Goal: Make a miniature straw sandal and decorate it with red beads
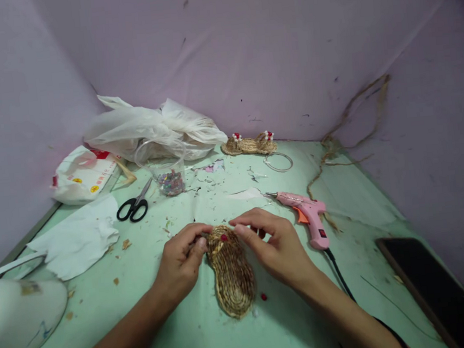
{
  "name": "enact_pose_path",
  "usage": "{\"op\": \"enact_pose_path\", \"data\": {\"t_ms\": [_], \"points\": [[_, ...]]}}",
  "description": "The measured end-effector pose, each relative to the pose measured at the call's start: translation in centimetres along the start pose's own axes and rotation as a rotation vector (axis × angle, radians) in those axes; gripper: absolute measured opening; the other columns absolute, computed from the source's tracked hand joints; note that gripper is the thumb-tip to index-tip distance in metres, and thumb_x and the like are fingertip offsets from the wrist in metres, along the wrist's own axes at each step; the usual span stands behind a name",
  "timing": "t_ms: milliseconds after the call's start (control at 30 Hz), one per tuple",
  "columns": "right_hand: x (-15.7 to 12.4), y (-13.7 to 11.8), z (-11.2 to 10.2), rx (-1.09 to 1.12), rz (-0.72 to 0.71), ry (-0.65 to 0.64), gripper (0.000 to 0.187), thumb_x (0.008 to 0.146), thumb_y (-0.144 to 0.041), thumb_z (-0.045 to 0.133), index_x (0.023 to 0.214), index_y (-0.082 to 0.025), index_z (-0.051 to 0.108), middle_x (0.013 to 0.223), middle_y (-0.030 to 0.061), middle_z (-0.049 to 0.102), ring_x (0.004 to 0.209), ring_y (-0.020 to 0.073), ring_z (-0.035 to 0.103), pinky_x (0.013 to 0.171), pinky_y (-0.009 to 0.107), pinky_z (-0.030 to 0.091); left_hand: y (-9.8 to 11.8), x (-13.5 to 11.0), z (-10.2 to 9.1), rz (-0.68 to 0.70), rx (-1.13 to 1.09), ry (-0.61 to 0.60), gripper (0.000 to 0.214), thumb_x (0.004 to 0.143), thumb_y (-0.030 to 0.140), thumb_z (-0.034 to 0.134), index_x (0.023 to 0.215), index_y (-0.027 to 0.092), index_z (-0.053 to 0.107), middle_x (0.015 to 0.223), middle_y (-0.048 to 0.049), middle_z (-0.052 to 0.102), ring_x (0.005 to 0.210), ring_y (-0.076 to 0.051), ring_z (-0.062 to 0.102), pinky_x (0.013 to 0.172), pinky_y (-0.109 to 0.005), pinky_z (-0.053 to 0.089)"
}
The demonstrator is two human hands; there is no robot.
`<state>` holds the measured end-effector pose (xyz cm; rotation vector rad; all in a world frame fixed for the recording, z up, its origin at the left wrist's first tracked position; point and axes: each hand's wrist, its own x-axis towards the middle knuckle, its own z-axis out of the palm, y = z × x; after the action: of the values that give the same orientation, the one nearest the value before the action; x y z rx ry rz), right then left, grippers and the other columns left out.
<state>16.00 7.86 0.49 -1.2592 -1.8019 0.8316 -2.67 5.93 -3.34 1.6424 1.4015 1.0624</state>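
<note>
A small woven straw slipper (234, 283) lies on the table in front of me, toe end away from me. Near that end sits a red bead (224, 239). My left hand (185, 259) pinches the slipper's upper left edge between thumb and fingers. At the upper right edge, the thumb and forefinger of my right hand (272, 242) close on the rim; the exact contact is hard to make out. A loose red bead (264, 297) rests to the right of the slipper, with a pale bead (256, 313) close by.
A pink glue gun (312, 218) lies at right, its cord running toward me past a dark phone (436, 291). Black-handled scissors (133, 206), a clear cup of beads (170, 180), a white bowl (20, 320) and a plastic bag (153, 127) are leftward. A beaded slipper (249, 145) lies by the wall.
</note>
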Motion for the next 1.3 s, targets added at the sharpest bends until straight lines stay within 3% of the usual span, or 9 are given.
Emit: {"op": "enact_pose_path", "data": {"t_ms": [133,200,267,367,433,700,933,1133,1300], "points": [[-1.4,0.6,-1.9,-0.014,0.181,0.089,0.020,0.080,-0.031,0.053,0.082,-0.020,0.070,0.085,0.0055,0.072,0.076,0.0186,0.063,0.062,0.029,0.047,1.0,-0.2,-0.6,-0.160,0.002,0.304,0.023,0.080,0.030,0.050,0.095,0.016,0.059,0.063,0.0022,0.054,0.047,-0.009,0.043,0.045,-0.021,0.037],[-2.7,1.0,-2.7,-0.039,0.273,0.072,0.021,0.079,-0.034,0.055,0.081,-0.020,0.070,0.085,0.0057,0.072,0.076,0.0200,0.064,0.063,0.030,0.048,1.9,-0.3,-1.2,-0.247,0.022,0.357,0.022,0.077,0.032,0.051,0.090,0.017,0.060,0.062,0.0020,0.055,0.048,-0.011,0.044,0.045,-0.022,0.036],[-4.2,1.2,-3.0,-0.066,0.331,-0.015,0.022,0.078,-0.034,0.054,0.084,-0.020,0.070,0.086,0.0055,0.073,0.078,0.0213,0.065,0.068,0.033,0.048,2.9,-0.6,-1.7,-0.313,0.115,0.221,0.020,0.075,0.031,0.050,0.082,0.017,0.061,0.062,0.0006,0.058,0.051,-0.012,0.047,0.049,-0.023,0.037],[-5.8,1.3,-2.6,-0.122,0.352,-0.145,0.023,0.078,-0.030,0.053,0.088,-0.019,0.070,0.085,0.0055,0.073,0.075,0.0215,0.065,0.069,0.034,0.048,4.2,-1.4,-1.7,-0.322,0.399,-0.152,0.024,0.076,0.034,0.047,0.063,0.018,0.061,0.054,-0.0006,0.057,0.053,-0.016,0.049,0.053,-0.027,0.034],[-6.3,1.0,-1.9,-0.178,0.336,-0.195,0.022,0.078,-0.027,0.053,0.089,-0.019,0.070,0.080,0.0045,0.073,0.070,0.0201,0.065,0.065,0.032,0.047,4.7,-2.2,-1.2,-0.317,0.587,-0.260,0.031,0.077,0.039,0.047,0.057,0.019,0.059,0.052,-0.0018,0.057,0.053,-0.018,0.049,0.052,-0.028,0.030],[-7.4,0.0,-1.3,-0.417,0.296,-0.195,0.018,0.077,-0.023,0.056,0.086,-0.025,0.072,0.077,0.0012,0.073,0.069,0.0203,0.065,0.058,0.028,0.040,3.8,-3.2,1.2,-0.179,0.480,-0.205,0.026,0.077,0.031,0.046,0.080,0.018,0.069,0.064,-0.0020,0.066,0.059,-0.017,0.057,0.057,-0.026,0.037],[-7.7,0.5,-2.0,-0.493,0.244,-0.145,0.024,0.081,-0.021,0.050,0.094,-0.024,0.070,0.089,0.0028,0.072,0.077,0.0205,0.065,0.062,0.028,0.039,3.4,-2.6,-0.8,-0.140,0.535,-0.040,0.028,0.078,0.032,0.042,0.077,0.016,0.066,0.072,-0.0048,0.067,0.066,-0.020,0.057,0.063,-0.029,0.038],[-8.0,0.1,-1.8,-0.551,0.118,-0.203,0.031,0.080,-0.012,0.048,0.094,-0.026,0.071,0.091,0.0021,0.070,0.080,0.0199,0.065,0.062,0.028,0.037,3.8,-3.5,-0.2,-0.040,0.615,-0.278,0.024,0.079,0.029,0.045,0.077,0.021,0.067,0.068,-0.0021,0.068,0.064,-0.019,0.059,0.060,-0.027,0.037],[-7.9,0.7,-2.1,-0.537,0.128,-0.081,0.022,0.081,-0.017,0.049,0.085,-0.023,0.070,0.084,0.0005,0.070,0.073,0.0180,0.063,0.060,0.026,0.036,3.9,-3.3,-0.5,-0.096,0.728,-0.124,0.026,0.081,0.030,0.039,0.081,0.021,0.064,0.078,-0.0042,0.068,0.073,-0.021,0.059,0.064,-0.028,0.037]]}}
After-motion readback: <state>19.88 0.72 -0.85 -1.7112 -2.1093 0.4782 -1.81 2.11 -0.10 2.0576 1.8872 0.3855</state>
